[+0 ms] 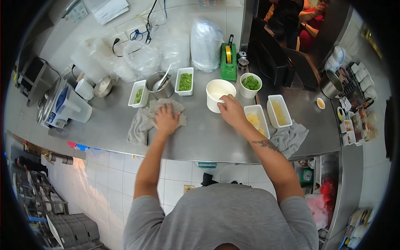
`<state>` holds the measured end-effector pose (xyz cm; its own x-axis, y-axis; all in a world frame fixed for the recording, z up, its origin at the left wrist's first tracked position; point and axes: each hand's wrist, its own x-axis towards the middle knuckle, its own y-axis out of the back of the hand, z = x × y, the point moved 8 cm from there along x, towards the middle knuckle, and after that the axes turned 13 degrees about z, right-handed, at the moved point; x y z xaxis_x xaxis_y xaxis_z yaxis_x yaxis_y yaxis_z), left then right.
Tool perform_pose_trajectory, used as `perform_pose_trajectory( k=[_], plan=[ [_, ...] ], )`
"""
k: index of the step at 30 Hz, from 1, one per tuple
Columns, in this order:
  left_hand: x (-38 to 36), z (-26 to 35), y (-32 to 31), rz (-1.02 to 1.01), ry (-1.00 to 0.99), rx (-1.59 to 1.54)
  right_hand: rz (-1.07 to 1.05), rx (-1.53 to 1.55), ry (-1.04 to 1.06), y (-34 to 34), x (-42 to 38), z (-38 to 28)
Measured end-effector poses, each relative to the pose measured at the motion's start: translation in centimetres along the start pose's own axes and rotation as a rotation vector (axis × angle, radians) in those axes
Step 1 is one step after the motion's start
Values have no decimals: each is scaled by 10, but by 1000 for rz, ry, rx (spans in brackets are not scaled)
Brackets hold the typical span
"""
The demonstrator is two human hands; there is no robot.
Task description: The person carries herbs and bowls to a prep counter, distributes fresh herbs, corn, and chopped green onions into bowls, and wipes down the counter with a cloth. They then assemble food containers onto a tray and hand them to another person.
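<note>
My left hand (166, 118) lies on a grey-beige cloth (180, 109) with its fingers spread out flat. Another part of the grey cloth, or a second cloth (139, 127), is bunched just left of it. With my right hand (229, 109) I grip the near right rim of a white round tub (216, 100), which stands upright on the steel counter (189, 141). The inside of the tub looks plain white. Close to my right hand are a round tub of green leaves (250, 83) and a rectangular container of yellowish shreds (255, 118), partly behind my forearm.
Behind the cloth stand a steel pot (160, 85) with a spoon and containers of chopped greens (184, 81). A green tape dispenser (228, 62) and bagged stacks (206, 45) are at the back. A container of pale liquid (279, 111) and another cloth (291, 137) sit right.
</note>
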<state>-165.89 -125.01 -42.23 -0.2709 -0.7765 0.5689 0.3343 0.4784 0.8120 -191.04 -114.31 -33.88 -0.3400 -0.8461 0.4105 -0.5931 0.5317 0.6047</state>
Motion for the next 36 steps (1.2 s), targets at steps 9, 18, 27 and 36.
perform_pose_trajectory(
  k=[9,18,27,36],
  plan=[
    [-98,177,54,-280,-365,-448,97,-1,104,-21,13,5],
    [-91,51,47,-140,-80,-214,256,-335,-113,138,-63,38],
    [-79,187,23,-233,-356,-451,121,-194,-318,125,-98,97],
    [-126,321,58,-309,-721,-806,296,-197,-184,150,-76,68]
  ],
)
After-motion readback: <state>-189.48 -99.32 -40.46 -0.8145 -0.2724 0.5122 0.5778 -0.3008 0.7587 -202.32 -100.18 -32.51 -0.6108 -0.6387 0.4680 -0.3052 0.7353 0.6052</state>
